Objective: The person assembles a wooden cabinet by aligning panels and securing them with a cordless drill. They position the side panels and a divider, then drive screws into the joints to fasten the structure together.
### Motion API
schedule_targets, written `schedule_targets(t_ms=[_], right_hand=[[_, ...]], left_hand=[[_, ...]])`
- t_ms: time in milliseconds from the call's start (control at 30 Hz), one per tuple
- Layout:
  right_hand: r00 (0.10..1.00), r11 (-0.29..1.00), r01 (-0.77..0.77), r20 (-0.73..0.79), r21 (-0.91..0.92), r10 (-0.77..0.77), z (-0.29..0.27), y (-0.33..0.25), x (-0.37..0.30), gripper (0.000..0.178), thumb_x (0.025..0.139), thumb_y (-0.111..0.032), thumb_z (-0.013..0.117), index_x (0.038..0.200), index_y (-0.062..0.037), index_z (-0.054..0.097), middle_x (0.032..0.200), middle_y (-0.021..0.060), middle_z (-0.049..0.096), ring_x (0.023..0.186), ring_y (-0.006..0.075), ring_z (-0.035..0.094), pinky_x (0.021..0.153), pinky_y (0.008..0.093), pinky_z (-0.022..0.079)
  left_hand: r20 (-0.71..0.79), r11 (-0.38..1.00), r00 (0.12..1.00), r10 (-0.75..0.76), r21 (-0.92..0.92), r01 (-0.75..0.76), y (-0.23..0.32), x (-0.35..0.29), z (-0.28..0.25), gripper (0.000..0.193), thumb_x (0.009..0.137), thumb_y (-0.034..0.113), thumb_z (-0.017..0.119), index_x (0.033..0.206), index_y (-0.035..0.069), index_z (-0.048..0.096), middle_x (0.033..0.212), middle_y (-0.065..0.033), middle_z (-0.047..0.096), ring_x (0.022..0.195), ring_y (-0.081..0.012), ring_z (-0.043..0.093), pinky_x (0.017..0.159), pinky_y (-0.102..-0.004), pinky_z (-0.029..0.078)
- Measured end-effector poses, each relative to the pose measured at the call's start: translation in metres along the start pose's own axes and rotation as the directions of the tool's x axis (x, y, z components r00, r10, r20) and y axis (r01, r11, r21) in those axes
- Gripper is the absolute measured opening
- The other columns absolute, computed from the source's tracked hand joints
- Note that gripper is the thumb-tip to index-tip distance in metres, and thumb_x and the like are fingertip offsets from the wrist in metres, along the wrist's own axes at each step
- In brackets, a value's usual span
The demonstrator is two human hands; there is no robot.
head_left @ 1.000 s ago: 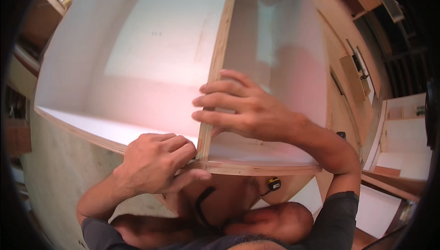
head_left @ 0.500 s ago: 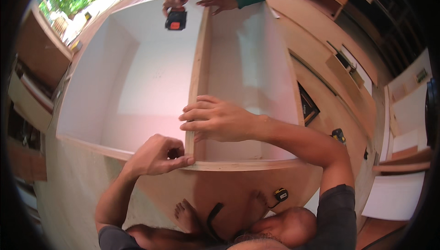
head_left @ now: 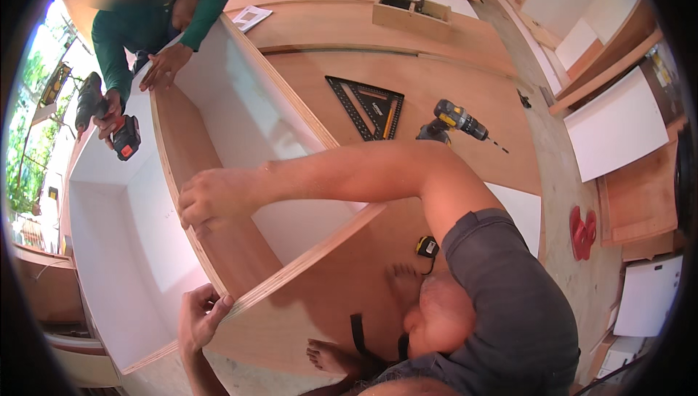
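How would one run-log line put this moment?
left hand: at near end of wooden divider; right hand: over divider's edge, midway; co-worker's left hand: at divider's far end; co-worker's right hand: holding drill

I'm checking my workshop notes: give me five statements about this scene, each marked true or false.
1. The right hand is on the wooden divider. True.
2. The left hand is at the cabinet's far end. False: the left hand is where the wooden divider meets the near panel.
3. A co-worker holds a black drill. True.
4. The yellow-and-black drill is inside the cabinet. False: the yellow-and-black drill is outside the cabinet.
5. A black triangular square lies beside the yellow-and-black drill. True.
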State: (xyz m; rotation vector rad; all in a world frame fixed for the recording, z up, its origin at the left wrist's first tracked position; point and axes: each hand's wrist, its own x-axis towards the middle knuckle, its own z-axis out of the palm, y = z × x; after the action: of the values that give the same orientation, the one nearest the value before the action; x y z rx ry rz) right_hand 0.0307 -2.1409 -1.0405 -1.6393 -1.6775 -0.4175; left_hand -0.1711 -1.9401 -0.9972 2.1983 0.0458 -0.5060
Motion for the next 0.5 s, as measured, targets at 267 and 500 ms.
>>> schedule_targets(t_ms=[267, 500], right_hand=[[0.998, 0.986, -0.058, 0.003, -0.156, 0.060, -0.015, 0.027, -0.004, 0.019, 0.093, -0.027, 0.069, 0.098, -0.0103, 0.075, 0.106, 0.0095, 0.071, 0.105, 0.0298, 0.066, 0.094, 0.0437, 0.054], [0.886, 0.926, -0.365, -0.341, -0.095, 0.314, -0.100, -0.027, -0.051, 0.023, 0.090, -0.029, 0.072, 0.103, -0.0100, 0.075, 0.101, 0.0120, 0.074, 0.092, 0.0288, 0.071, 0.087, 0.0394, 0.057]], left_hand=[[0.077, 0.998, 0.996, 0.050, -0.027, -0.048, 0.000, 0.008, -0.011, 0.048, 0.088, 0.044, 0.077, 0.083, -0.002, 0.066, 0.067, 0.0030, 0.052, 0.064, -0.0073, 0.045, 0.056, -0.0274, 0.036], [0.003, 0.988, 0.988, 0.154, 0.023, -0.154, -0.006, 0.008, 0.008, 0.042, 0.105, 0.032, 0.060, 0.076, 0.003, 0.050, 0.066, 0.0045, 0.035, 0.064, -0.0067, 0.032, 0.054, -0.0288, 0.026]])
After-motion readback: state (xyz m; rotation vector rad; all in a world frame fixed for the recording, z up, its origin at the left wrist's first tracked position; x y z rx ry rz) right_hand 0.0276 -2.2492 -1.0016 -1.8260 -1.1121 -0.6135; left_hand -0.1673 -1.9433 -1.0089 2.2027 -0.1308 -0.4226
